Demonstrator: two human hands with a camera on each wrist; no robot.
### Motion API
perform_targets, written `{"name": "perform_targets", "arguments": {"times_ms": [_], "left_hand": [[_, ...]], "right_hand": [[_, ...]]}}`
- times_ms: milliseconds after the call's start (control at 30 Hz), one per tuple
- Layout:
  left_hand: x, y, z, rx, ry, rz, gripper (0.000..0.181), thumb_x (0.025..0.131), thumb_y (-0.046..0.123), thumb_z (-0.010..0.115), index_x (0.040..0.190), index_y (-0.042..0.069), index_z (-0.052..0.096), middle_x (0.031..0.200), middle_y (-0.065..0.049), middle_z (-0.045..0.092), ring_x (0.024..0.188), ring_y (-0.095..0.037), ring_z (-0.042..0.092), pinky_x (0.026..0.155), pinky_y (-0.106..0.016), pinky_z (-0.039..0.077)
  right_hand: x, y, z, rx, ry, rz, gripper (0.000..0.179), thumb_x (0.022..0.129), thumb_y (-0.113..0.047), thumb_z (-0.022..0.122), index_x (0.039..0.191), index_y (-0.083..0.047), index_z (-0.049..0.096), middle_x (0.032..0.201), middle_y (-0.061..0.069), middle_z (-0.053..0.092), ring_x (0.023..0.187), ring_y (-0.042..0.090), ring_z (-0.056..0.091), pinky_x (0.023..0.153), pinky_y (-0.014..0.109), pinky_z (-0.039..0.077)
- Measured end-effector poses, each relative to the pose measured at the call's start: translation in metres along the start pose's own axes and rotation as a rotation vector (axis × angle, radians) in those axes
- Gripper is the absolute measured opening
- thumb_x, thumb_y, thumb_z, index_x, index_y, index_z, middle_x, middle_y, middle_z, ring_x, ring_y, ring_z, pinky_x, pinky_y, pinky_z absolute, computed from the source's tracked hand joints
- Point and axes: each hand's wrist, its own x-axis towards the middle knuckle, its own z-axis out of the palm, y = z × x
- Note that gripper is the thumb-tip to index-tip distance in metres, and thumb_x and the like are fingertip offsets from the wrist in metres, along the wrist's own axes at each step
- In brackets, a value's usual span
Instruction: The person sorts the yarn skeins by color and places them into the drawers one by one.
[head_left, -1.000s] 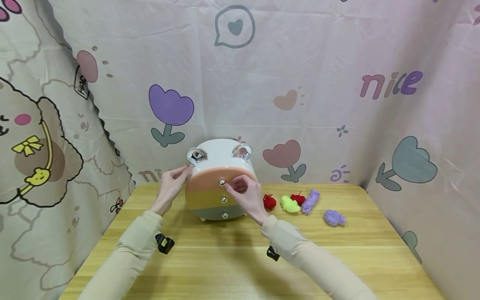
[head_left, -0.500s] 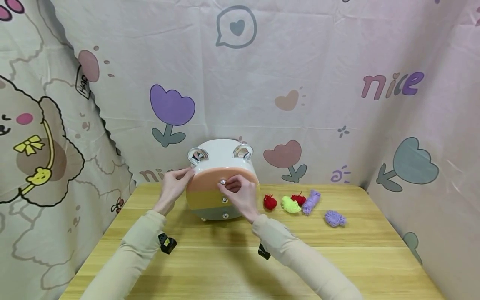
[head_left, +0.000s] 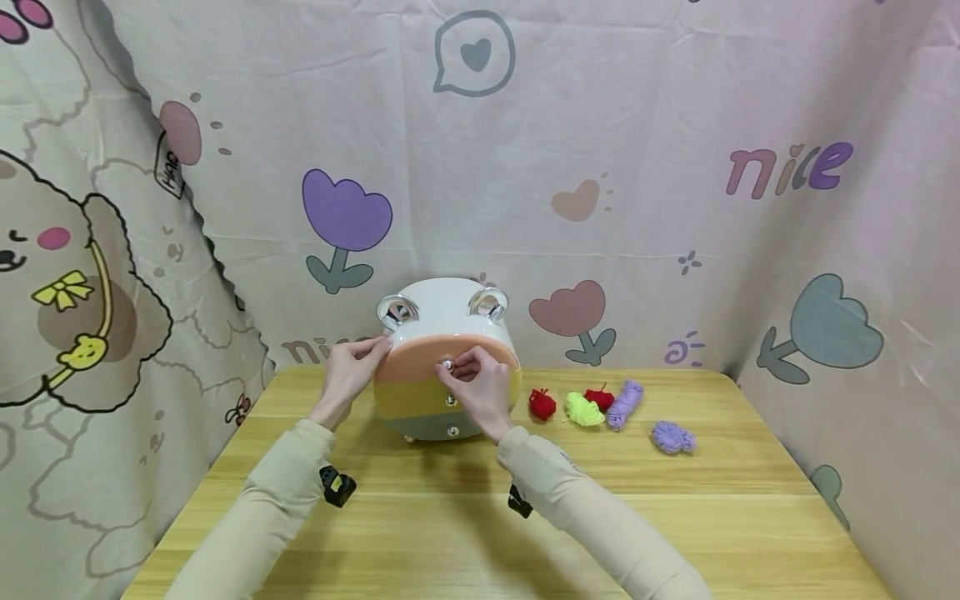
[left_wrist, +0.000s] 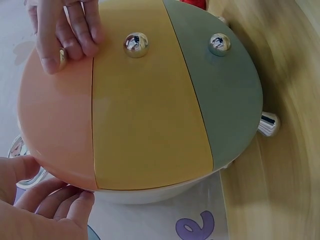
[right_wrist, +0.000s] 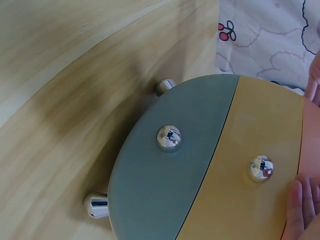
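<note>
A small rounded chest of drawers with a white body and silver ring ears stands at the back of the table. Its front has an orange drawer, a yellow drawer and a grey-green drawer, each with a round silver knob. My right hand pinches the top drawer knob, largely hidden behind the fingers in the left wrist view. At the chest's upper left edge, below one ear, the fingertips and thumb of my left hand touch the side. All three drawers sit flush.
To the right of the chest lie a red yarn ball, a yellow-green yarn bundle, another red yarn ball and two purple yarn bundles, one long and one round. A printed curtain hangs close behind the wooden table.
My right hand has moved slightly left and closed its fingertips around the top knob. My left hand has stayed at the chest's edge. The drawers look unmoved.
</note>
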Motion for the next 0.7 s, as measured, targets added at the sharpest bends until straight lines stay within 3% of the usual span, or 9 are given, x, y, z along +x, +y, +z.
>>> {"name": "perform_targets", "arguments": {"times_ms": [300, 700], "left_hand": [[-0.0008, -0.0001, 0.0008, -0.006, 0.000, 0.009, 0.047, 0.100, 0.035, 0.060, 0.136, 0.004, 0.061, 0.143, -0.018, 0.058, 0.137, -0.032, 0.053, 0.113, -0.046, 0.045], [-0.0012, 0.0002, -0.0004, -0.003, -0.010, 0.008, 0.049, 0.100, 0.035, 0.060, 0.137, 0.003, 0.060, 0.145, -0.018, 0.056, 0.139, -0.033, 0.050, 0.115, -0.048, 0.043]], "right_hand": [[0.0010, 0.0004, 0.0006, 0.030, 0.014, 0.007, 0.021, 0.079, -0.012, 0.082, 0.083, 0.000, 0.065, 0.079, 0.017, 0.076, 0.067, 0.028, 0.074, 0.060, 0.012, 0.054], [-0.0025, -0.0028, -0.0017, 0.039, 0.001, 0.023, 0.021, 0.080, -0.012, 0.082, 0.084, 0.000, 0.066, 0.081, 0.016, 0.076, 0.067, 0.024, 0.074, 0.062, 0.017, 0.057]]}}
